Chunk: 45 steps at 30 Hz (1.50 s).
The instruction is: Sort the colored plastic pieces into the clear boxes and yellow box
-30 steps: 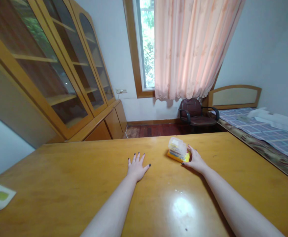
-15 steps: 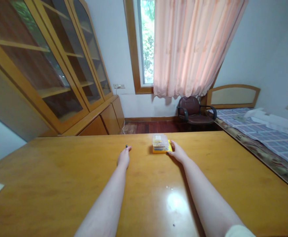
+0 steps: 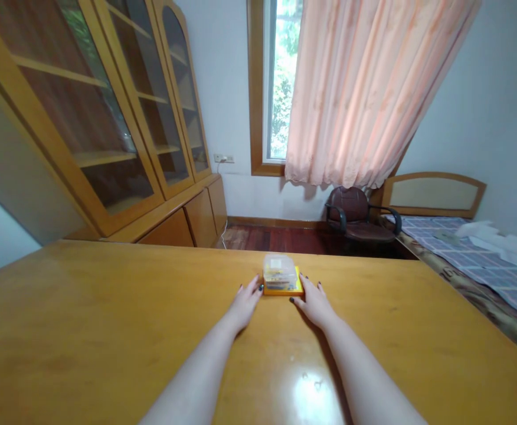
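Observation:
A yellow flat box (image 3: 280,291) lies near the far edge of the wooden table, with a clear plastic case (image 3: 280,273) stacked on it. What is inside the case is too blurred to make out. My left hand (image 3: 244,307) is at the stack's left side, fingers stretched and fingertips at or very near the yellow box's edge. On the other side, my right hand (image 3: 314,302) rests with fingers apart against the right edge of the yellow box, its thumb in front. Neither hand is wrapped round the stack.
The broad wooden table (image 3: 108,330) fills the foreground. Beyond it stand a glass-door cabinet (image 3: 152,200) on the left, a dark red armchair (image 3: 351,212) below the pink curtain (image 3: 365,88), and a bed (image 3: 497,254) on the right.
My left hand has moved right and reached the stack's left side. My right hand stays at the right side of the stack. The whole view has shifted slightly.

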Each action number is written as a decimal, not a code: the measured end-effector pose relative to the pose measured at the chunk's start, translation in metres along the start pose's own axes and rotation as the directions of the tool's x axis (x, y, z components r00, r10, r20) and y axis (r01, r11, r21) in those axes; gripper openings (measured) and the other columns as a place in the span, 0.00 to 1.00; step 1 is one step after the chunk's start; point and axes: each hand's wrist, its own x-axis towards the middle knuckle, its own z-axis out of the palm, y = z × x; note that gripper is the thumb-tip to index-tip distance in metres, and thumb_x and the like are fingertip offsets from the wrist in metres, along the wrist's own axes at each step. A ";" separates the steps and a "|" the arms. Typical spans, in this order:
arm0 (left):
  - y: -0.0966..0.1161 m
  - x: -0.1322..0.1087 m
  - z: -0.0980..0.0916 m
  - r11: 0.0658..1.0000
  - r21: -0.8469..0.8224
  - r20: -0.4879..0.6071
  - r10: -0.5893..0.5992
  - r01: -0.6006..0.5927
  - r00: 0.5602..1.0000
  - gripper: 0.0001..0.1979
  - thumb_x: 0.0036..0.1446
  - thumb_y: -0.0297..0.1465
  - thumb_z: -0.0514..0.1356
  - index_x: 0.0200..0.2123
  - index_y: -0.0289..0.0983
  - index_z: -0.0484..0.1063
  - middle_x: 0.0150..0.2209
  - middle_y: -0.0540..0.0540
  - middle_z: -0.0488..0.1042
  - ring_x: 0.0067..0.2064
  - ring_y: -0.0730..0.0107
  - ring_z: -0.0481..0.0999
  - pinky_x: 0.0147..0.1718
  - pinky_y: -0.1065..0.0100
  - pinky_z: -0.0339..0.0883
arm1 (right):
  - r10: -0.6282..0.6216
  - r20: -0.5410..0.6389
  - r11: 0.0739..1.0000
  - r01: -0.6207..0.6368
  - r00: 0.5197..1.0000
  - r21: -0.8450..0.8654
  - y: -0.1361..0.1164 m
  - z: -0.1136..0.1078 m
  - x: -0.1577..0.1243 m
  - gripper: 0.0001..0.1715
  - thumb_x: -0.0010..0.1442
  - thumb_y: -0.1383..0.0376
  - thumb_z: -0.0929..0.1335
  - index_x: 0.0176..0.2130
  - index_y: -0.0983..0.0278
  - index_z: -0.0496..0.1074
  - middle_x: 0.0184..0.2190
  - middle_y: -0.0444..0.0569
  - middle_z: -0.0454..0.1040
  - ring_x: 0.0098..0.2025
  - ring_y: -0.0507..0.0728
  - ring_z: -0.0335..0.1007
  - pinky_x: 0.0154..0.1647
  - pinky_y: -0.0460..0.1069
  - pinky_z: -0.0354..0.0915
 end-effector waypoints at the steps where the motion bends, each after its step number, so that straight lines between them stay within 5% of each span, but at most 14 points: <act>1: 0.004 -0.003 0.001 0.993 0.106 0.067 0.048 -0.055 0.997 0.25 0.56 0.39 0.50 0.57 0.44 0.55 0.56 0.45 0.63 0.59 0.61 0.57 0.59 0.49 0.31 | -0.010 0.003 1.000 0.010 1.000 -0.010 0.000 0.000 0.000 0.43 0.51 0.58 0.66 0.60 0.63 0.47 0.58 0.56 0.56 0.61 0.62 0.48 0.60 0.63 0.35; 6: 0.015 -0.006 -0.004 0.954 0.279 0.206 0.052 -0.109 0.977 0.30 0.57 0.42 0.47 0.62 0.45 0.41 0.62 0.45 0.49 0.63 0.59 0.45 0.58 0.46 0.25 | -0.044 0.053 0.999 0.044 0.998 -0.002 0.000 -0.004 0.000 0.47 0.50 0.53 0.66 0.61 0.66 0.45 0.60 0.58 0.52 0.62 0.62 0.44 0.61 0.62 0.34; 12: 0.011 -0.002 -0.005 0.945 0.313 0.218 0.032 -0.101 0.975 0.31 0.58 0.41 0.46 0.62 0.44 0.39 0.62 0.44 0.49 0.63 0.60 0.44 0.58 0.47 0.27 | -0.053 0.028 0.992 0.050 0.998 0.115 0.005 -0.007 0.001 0.39 0.51 0.53 0.65 0.59 0.61 0.52 0.58 0.55 0.58 0.60 0.63 0.50 0.60 0.65 0.35; 15: 0.012 -0.003 -0.004 0.944 0.312 0.202 0.040 -0.104 0.978 0.31 0.57 0.39 0.48 0.62 0.42 0.41 0.62 0.43 0.50 0.63 0.60 0.46 0.59 0.48 0.28 | -0.046 -0.049 0.970 0.056 0.998 0.236 0.014 -0.002 0.001 0.30 0.58 0.54 0.58 0.57 0.61 0.55 0.57 0.54 0.59 0.58 0.61 0.54 0.59 0.63 0.43; 18: 0.014 -0.004 -0.004 0.954 0.279 0.179 0.061 -0.110 0.982 0.31 0.55 0.36 0.52 0.61 0.42 0.45 0.60 0.43 0.55 0.61 0.60 0.51 0.59 0.49 0.29 | -0.004 -0.226 0.936 0.083 0.974 0.342 0.014 -0.005 0.002 0.32 0.59 0.54 0.56 0.59 0.64 0.50 0.59 0.57 0.55 0.59 0.60 0.52 0.57 0.59 0.51; 21: 0.012 -0.002 -0.003 0.970 0.221 0.134 0.072 -0.101 0.988 0.30 0.54 0.34 0.54 0.59 0.42 0.50 0.57 0.43 0.61 0.59 0.59 0.56 0.59 0.49 0.31 | -0.116 -0.315 0.951 0.197 0.942 0.238 -0.005 -0.021 0.007 0.38 0.55 0.53 0.62 0.60 0.64 0.49 0.59 0.57 0.54 0.61 0.60 0.48 0.59 0.58 0.47; 27: -0.003 0.005 0.000 0.999 0.041 -0.011 0.031 -0.031 0.999 0.23 0.52 0.29 0.55 0.53 0.34 0.61 0.51 0.39 0.68 0.52 0.62 0.67 0.54 0.59 0.54 | -0.319 -0.139 0.946 0.324 0.937 0.015 -0.063 -0.051 0.035 0.39 0.51 0.55 0.65 0.59 0.60 0.52 0.61 0.53 0.50 0.63 0.61 0.42 0.61 0.62 0.34; 32: -0.005 0.007 -0.001 0.999 -0.034 -0.106 0.029 -0.033 0.994 0.18 0.54 0.31 0.54 0.49 0.36 0.65 0.49 0.41 0.70 0.50 0.63 0.69 0.50 0.61 0.60 | -0.331 -0.094 0.944 0.329 0.939 -0.034 -0.076 -0.050 0.049 0.32 0.50 0.57 0.66 0.54 0.60 0.61 0.53 0.51 0.65 0.60 0.61 0.48 0.60 0.64 0.31; 36: -0.001 0.003 -0.005 0.999 -0.013 -0.171 0.027 -0.030 0.985 0.16 0.54 0.33 0.53 0.46 0.36 0.66 0.45 0.42 0.72 0.48 0.64 0.69 0.49 0.62 0.61 | -0.328 -0.294 0.932 0.359 0.898 0.057 -0.071 -0.052 0.025 0.30 0.49 0.56 0.67 0.51 0.63 0.63 0.50 0.53 0.67 0.57 0.62 0.54 0.60 0.63 0.38; 39: 0.006 -0.007 -0.008 0.999 0.012 -0.192 0.034 -0.032 0.981 0.13 0.55 0.34 0.51 0.41 0.36 0.68 0.42 0.43 0.72 0.44 0.65 0.71 0.45 0.64 0.62 | -0.112 -0.500 0.921 0.279 0.859 0.272 -0.056 -0.045 -0.013 0.27 0.53 0.55 0.64 0.50 0.64 0.63 0.49 0.56 0.67 0.52 0.60 0.61 0.54 0.56 0.54; 41: 0.015 -0.018 -0.008 0.997 0.052 -0.189 0.064 -0.055 0.980 0.12 0.56 0.35 0.50 0.38 0.36 0.68 0.37 0.45 0.73 0.39 0.66 0.71 0.41 0.65 0.63 | -0.017 -0.461 0.885 0.228 0.887 0.407 -0.042 -0.032 -0.038 0.23 0.55 0.54 0.62 0.46 0.64 0.66 0.45 0.55 0.70 0.48 0.60 0.65 0.49 0.54 0.59; 42: 0.022 -0.024 -0.006 0.994 0.070 -0.157 0.093 -0.083 0.983 0.13 0.57 0.36 0.49 0.36 0.36 0.68 0.34 0.45 0.73 0.37 0.67 0.71 0.39 0.66 0.63 | -0.006 -0.413 0.868 0.210 0.911 0.450 -0.037 -0.025 -0.047 0.21 0.54 0.53 0.62 0.42 0.63 0.68 0.41 0.54 0.72 0.45 0.60 0.66 0.46 0.53 0.61; 45: 0.045 -0.041 0.005 0.972 0.089 0.172 0.202 -0.219 0.964 0.13 0.57 0.38 0.49 0.34 0.36 0.69 0.32 0.47 0.72 0.34 0.69 0.70 0.35 0.69 0.63 | -0.061 -0.252 0.839 0.186 0.966 0.511 -0.029 -0.009 -0.058 0.20 0.56 0.53 0.58 0.33 0.64 0.69 0.30 0.50 0.73 0.34 0.57 0.68 0.37 0.51 0.63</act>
